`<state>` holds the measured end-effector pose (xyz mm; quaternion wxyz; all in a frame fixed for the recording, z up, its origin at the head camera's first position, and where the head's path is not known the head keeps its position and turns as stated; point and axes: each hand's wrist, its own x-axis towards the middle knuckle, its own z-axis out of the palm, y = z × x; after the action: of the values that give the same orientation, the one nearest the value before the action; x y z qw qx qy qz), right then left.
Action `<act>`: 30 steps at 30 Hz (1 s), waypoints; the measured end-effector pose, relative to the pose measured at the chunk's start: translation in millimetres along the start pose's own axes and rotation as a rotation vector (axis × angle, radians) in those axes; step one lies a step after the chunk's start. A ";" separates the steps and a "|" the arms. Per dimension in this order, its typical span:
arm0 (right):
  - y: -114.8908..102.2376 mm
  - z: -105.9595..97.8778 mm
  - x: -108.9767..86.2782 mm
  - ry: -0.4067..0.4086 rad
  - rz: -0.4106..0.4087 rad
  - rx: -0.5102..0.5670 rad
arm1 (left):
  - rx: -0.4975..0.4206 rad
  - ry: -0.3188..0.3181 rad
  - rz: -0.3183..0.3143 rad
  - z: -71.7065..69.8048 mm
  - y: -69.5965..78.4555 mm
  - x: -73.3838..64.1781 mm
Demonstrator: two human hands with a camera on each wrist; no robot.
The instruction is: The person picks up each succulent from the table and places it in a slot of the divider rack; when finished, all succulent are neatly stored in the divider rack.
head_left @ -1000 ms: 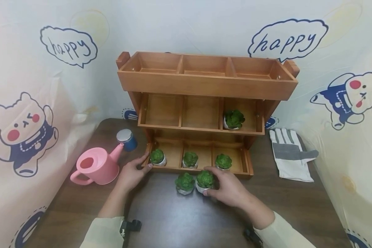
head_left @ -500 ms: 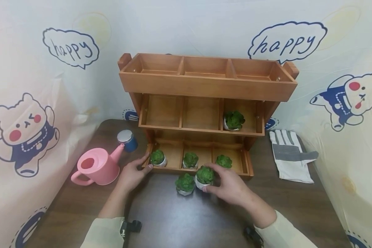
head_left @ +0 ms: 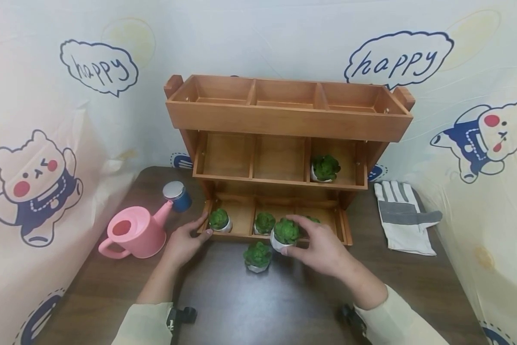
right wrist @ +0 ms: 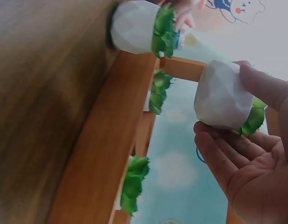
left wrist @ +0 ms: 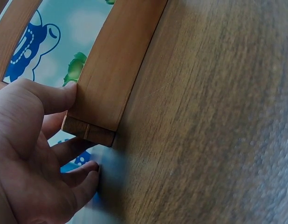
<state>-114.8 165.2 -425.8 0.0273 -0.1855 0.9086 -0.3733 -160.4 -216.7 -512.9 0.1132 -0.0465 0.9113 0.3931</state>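
My right hand (head_left: 325, 247) holds a potted succulent (head_left: 286, 232) between thumb and fingers, raised in front of the lowest tier. Its faceted white pot (right wrist: 223, 95) shows in the right wrist view. A second potted succulent (head_left: 257, 256) stands on the table just in front of the wooden plant shelf (head_left: 288, 117). My left hand (head_left: 185, 244) grips the shelf's lower left corner, its thumb against the front board (left wrist: 99, 79). In the bottom tier sit a left succulent (head_left: 219, 219), a middle succulent (head_left: 264, 223) and a right one, mostly hidden behind my right hand.
One succulent (head_left: 326, 167) sits in the middle tier's right compartment. A pink watering can (head_left: 135, 232) and a blue jar with a silver lid (head_left: 177, 195) stand on the left. White-and-grey gloves (head_left: 405, 215) lie on the right. A printed cloth (head_left: 258, 38) hangs behind.
My right hand has lifted the succulent off the table and moved it up toward the bottom tier, now covering much of the right succulent there. The left hand stays at the shelf corner.
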 end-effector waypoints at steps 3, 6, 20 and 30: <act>-3.1 -4.6 3.3 0.015 -0.027 -0.015 | -0.001 0.000 0.003 0.4 -0.9 0.0; -6.2 -9.3 6.5 0.036 -0.048 -0.040 | -0.004 0.000 0.002 0.3 -1.1 -0.3; -26.3 -27.5 18.3 0.115 -0.071 -0.026 | -0.013 0.003 0.005 2.1 -1.8 -0.2; -38.9 -40.5 31.0 0.172 -0.115 -0.012 | -0.009 -0.002 -0.005 1.1 -1.6 -0.1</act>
<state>-138.9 155.9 -367.1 -0.0733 -0.2047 0.8978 -0.3831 -159.8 -216.9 -514.7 0.1146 -0.0490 0.9093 0.3970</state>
